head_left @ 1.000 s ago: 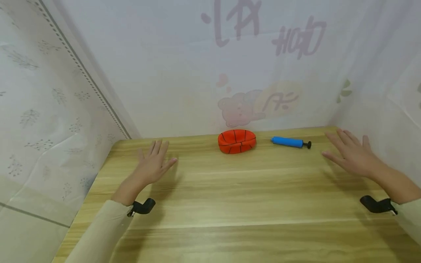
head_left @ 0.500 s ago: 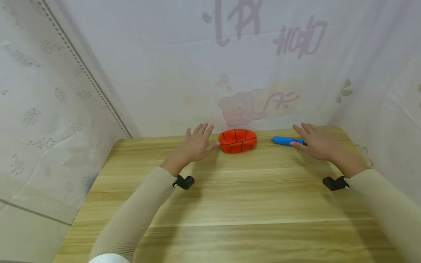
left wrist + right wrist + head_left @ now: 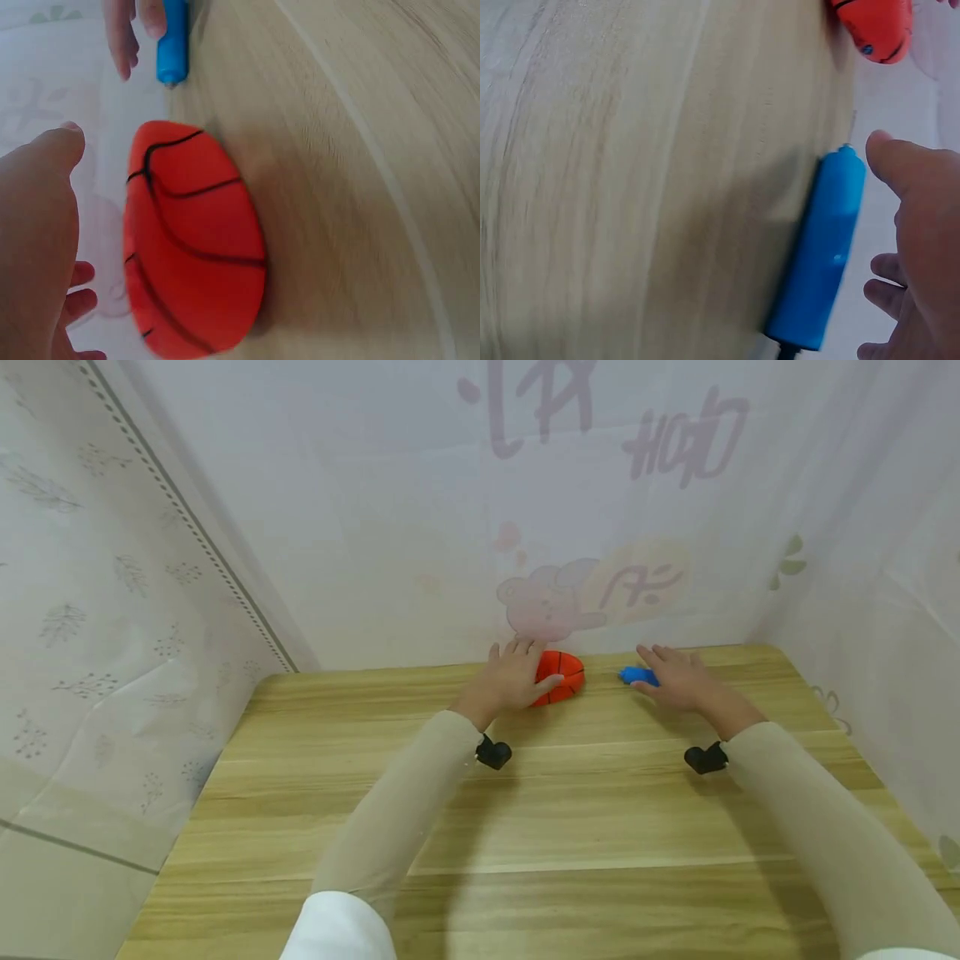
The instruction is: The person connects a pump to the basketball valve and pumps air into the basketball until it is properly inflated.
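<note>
A deflated orange-red toy basketball with black lines lies caved in near the table's back edge. My left hand is over its left part, fingers spread and thumb across its front; the left wrist view shows the ball beside the palm with a gap between. To the right lies a blue hand pump. Above its handle end is my right hand, hiding much of it in the head view. In the right wrist view the pump lies alongside the hand, its black rod at the bottom edge.
The wood-grain table meets a printed white curtain right behind the ball and pump. Another curtain hangs along the right side. Black wrist mounts sit under both wrists.
Both hands have moved inward from the table's sides: the left one rightward to the ball, the right one leftward over the pump. Ball and pump have stayed in place.
</note>
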The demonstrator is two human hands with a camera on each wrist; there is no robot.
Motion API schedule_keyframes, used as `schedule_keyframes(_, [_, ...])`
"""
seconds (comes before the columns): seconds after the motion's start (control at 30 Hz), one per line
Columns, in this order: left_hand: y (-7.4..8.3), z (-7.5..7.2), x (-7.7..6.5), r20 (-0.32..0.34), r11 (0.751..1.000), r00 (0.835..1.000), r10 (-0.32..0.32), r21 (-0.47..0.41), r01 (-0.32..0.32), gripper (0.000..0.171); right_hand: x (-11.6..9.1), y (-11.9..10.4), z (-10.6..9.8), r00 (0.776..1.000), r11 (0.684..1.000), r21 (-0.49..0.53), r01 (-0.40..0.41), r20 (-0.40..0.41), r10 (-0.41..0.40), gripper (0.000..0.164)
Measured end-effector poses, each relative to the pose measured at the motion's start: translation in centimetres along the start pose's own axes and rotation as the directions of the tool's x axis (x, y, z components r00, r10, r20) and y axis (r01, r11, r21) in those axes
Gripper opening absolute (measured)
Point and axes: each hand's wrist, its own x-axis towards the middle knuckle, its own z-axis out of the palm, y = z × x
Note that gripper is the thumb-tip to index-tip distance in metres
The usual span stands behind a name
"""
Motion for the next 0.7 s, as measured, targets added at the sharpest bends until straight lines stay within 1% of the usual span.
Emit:
schedule_keyframes(0.17, [1.5, 1.2, 1.2, -0.014, 0.996, 1.0, 0.025, 0.081, -0.024, 0.076, 0.8, -0.1, 1.5, 0.999, 1.0, 0.007, 0.018, -0.031, -0.018, 0.069])
schedule_keyframes(0.23, [2.1, 1.7, 1.7, -0.008, 0.994, 1.0, 0.013, 0.105, -0.012, 0.078, 1.1, -0.2, 2.1, 0.999, 1.0, 0.0, 0.024, -0.028, -0.023, 0.069])
schedule_keyframes(0.33, [2.6, 2.5, 2.5, 0.008, 0.991, 1.0, -0.022, 0.129, 0.021, 0.084, 1.4, -0.2, 2.7, 1.0, 1.0, 0.001, 0.02, -0.001, -0.02, 0.069])
schedule_keyframes(0.43, [2.8, 3.1, 3.1, 0.028, 0.988, 0.998, -0.059, 0.145, 0.054, 0.088, 1.5, -0.2, 3.0, 1.0, 1.0, -0.003, 0.015, 0.007, -0.015, 0.069])
schedule_keyframes(0.53, [2.7, 3.6, 3.6, 0.025, 0.981, 0.997, -0.076, 0.18, 0.071, 0.09, 1.6, -0.1, 3.3, 1.0, 1.0, -0.017, 0.012, 0.0, -0.012, 0.069])
schedule_keyframes(0.6, [2.7, 3.8, 3.7, 0.015, 0.976, 0.997, -0.07, 0.206, 0.065, 0.091, 1.7, 0.0, 3.3, 1.0, 1.0, -0.025, 0.013, -0.006, -0.013, 0.068])
schedule_keyframes(0.7, [2.7, 4.0, 3.7, -0.006, 0.972, 0.999, -0.038, 0.231, 0.039, 0.088, 1.7, 0.4, 3.5, 1.0, 0.999, -0.04, 0.02, -0.017, -0.021, 0.065])
